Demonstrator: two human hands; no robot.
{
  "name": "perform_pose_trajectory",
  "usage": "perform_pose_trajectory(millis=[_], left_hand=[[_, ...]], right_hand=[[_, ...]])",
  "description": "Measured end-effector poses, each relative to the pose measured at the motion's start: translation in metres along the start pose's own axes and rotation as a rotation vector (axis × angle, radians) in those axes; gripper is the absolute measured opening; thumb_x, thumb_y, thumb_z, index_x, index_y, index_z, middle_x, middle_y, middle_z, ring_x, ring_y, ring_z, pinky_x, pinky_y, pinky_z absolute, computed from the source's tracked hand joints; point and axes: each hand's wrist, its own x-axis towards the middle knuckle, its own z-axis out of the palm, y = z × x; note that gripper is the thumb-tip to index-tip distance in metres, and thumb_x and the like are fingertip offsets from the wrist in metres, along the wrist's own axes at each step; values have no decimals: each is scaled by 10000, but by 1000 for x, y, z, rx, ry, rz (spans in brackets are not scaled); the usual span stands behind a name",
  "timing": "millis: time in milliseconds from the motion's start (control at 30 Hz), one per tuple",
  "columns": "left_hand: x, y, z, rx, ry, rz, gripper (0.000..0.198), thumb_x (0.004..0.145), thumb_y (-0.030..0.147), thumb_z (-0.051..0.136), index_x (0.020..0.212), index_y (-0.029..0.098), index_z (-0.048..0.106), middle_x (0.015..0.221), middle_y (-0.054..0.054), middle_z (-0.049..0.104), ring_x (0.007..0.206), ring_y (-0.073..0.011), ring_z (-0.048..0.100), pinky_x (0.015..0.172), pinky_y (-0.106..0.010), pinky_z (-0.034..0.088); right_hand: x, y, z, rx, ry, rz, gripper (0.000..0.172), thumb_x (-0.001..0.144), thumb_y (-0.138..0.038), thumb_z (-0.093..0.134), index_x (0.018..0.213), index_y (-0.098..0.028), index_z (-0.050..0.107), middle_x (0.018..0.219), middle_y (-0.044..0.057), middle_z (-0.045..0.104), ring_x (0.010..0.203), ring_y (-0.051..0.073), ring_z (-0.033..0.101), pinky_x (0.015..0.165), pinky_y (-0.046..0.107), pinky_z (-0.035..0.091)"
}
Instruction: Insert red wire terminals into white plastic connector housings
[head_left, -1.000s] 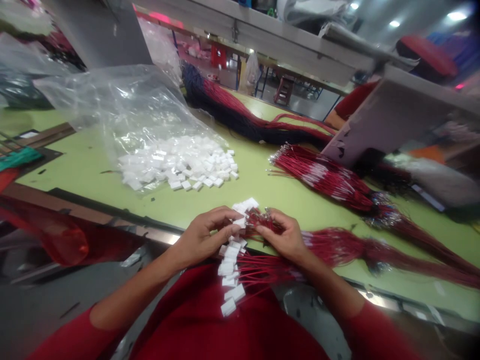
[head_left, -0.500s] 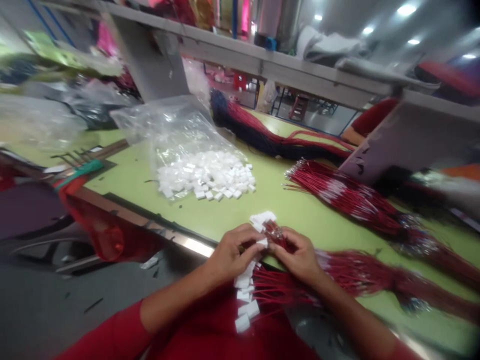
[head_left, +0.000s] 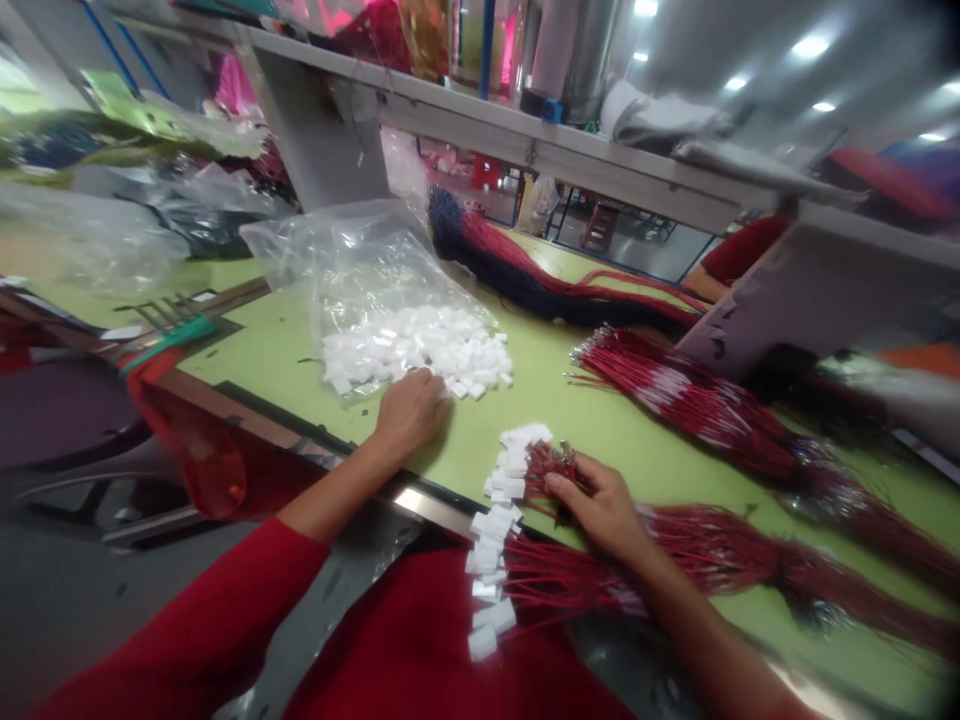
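This is a factory wire-assembly workshop: just beyond the right hand's fingers (head_left: 566,487), bundles of red wires (head_left: 660,395) lie along a long green workbench (head_left: 540,420), with a plastic bag of white connectors (head_left: 360,260) to their left and a co-worker's red sleeve (head_left: 742,250) farther off.

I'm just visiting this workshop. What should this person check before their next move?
Left hand at the supply: ok, fingers at the near edge of the pile of white plastic connectors.
Left hand holding a connector: cannot tell, the fingers hide it.
Right hand on the work: ok, gripping the bundle of red wires.
White connectors on the wire ends: ok, lined up in a column near the table edge.
Connectors seated firmly: cannot tell, too small to see.
Co-worker's red sleeve out of the way: ok, across the green table.
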Motion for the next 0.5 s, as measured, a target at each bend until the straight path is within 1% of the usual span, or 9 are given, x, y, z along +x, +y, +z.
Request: perform_pose_trajectory(millis=[67,133,200,233,267,300,333,400,500], left_hand=[[-2,3,0,-57,-23,20,178,858,224,529,878,143,685,922,-120,649,871,-275,621,714,-346,459],[-9,9,-2,-217,-54,42,246,883,275,531,1037,155,681,929,-86,666,762,-205,616,670,-304,465],[-19,20,-7,-567,-118,32,374,893,364,566,1216,191,638,929,-51,674,664,-143,577,612,-264,456],[-25,26,-9,-778,-167,9,425,883,399,594,1262,208,625,914,-38,676,638,-125,556,593,-251,449],[-31,33,-12,-974,-221,-28,444,865,418,629,1261,218,639,888,-30,677,628,-116,542,585,-244,445],[-37,41,-14,-1123,-272,-76,429,840,422,667,1217,218,674,842,-22,676,620,-111,534,581,-239,442],[-43,48,-16,-1219,-314,-127,400,813,421,703,1154,213,710,788,-12,671,606,-107,528,572,-234,440],[-52,62,-18,-1340,-357,-237,343,754,414,764,1020,197,751,717,-4,672,583,-107,536,553,-230,442],[-59,74,-18,-1441,-363,-353,297,669,398,833,855,181,753,765,-29,723,646,-136,612,598,-250,493]], right_hand=[[1,0,0,1,16,3,249,891,-382,635,939,-152,717,838,35,690,779,179,629,716,270,518],[2,0,0,32,26,16,249,890,-387,635,934,-152,705,816,33,685,760,176,627,701,267,516],[2,0,2,62,29,35,248,896,-394,626,902,-153,686,754,19,664,689,156,607,639,247,497],[2,0,3,73,29,44,250,900,-397,620,891,-154,679,727,11,652,656,145,593,611,238,485],[2,0,3,81,31,51,252,902,-399,619,892,-155,678,717,6,647,639,140,585,598,235,479],[1,0,4,89,35,52,252,901,-400,621,906,-156,685,728,7,653,644,140,588,605,237,482],[1,0,5,97,39,49,254,897,-402,628,928,-158,695,756,12,668,667,145,601,628,244,494],[1,0,6,111,52,38,267,882,-409,647,967,-165,716,829,28,702,740,168,636,695,271,521],[1,1,6,111,65,32,276,858,-418,673,958,-168,736,875,42,729,805,198,668,754,307,543]])
